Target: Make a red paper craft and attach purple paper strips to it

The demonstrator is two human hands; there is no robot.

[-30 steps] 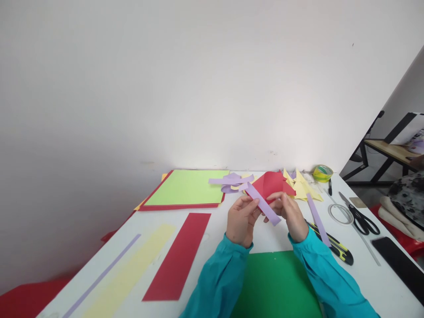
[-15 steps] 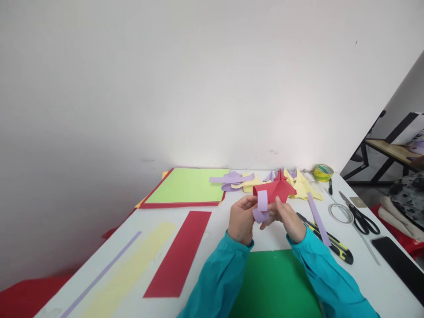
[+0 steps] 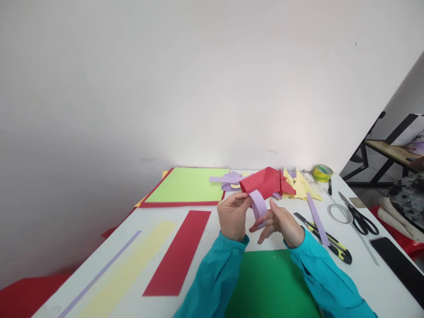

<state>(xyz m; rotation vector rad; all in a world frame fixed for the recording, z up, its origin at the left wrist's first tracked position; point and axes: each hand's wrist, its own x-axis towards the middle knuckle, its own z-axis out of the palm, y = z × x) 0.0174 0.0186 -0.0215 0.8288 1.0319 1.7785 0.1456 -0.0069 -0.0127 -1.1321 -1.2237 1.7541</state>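
My left hand (image 3: 232, 215) is closed, thumb and fingertips pinching the near left edge of a red folded paper piece (image 3: 261, 182) and the top of a lilac paper strip (image 3: 258, 203) attached or held against it. The red piece is rolled at its left and ends in pointed folds at its right, held above the table. The strip curls down towards my right hand (image 3: 280, 223). Fingers spread apart, that hand touches the strip's lower end. Whether the strip is fixed to the red piece I cannot tell.
A green sheet (image 3: 273, 282) lies below my hands. To the left are a red strip (image 3: 179, 251) and light-green sheet (image 3: 190, 183). At right lie a box cutter (image 3: 338, 253), scissors (image 3: 362, 223), tape (image 3: 322, 172) and a black phone-like slab (image 3: 397, 260). Yellow folded pieces (image 3: 300, 184) stand behind.
The red piece has turned and shifted up and left, showing more of its side. My left hand moved left with it. My right fingers have spread and dropped slightly along the strip.
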